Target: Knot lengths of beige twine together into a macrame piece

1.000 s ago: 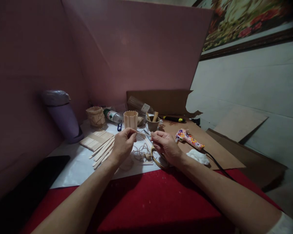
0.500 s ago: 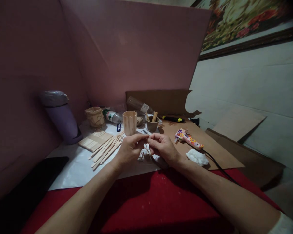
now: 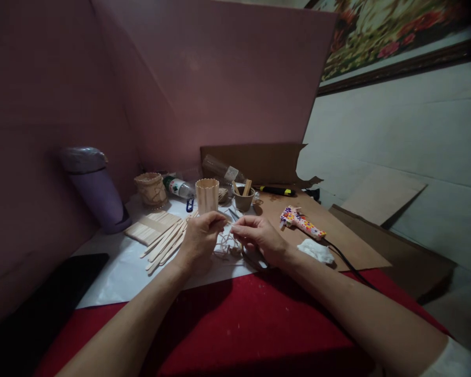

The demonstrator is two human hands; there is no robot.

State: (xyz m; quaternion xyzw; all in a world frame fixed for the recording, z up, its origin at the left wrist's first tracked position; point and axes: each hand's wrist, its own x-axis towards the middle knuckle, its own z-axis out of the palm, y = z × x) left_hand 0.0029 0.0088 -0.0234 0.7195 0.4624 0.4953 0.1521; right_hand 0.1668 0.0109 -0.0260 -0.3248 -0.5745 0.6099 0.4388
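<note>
Drawn slightly apart, my left hand (image 3: 198, 238) and right hand (image 3: 262, 238) pinch twine (image 3: 228, 222) nearer me than the stick cup (image 3: 207, 197); gentle tension helps

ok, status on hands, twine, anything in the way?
Left hand and right hand pinching a thin strand of twine. Loose tangle below. Scissors close by, partly hidden by right hand.

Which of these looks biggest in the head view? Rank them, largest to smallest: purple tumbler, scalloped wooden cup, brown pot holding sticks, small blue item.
1. Purple tumbler
2. Scalloped wooden cup, its base partly hidden
3. Brown pot
4. Small blue item
</note>
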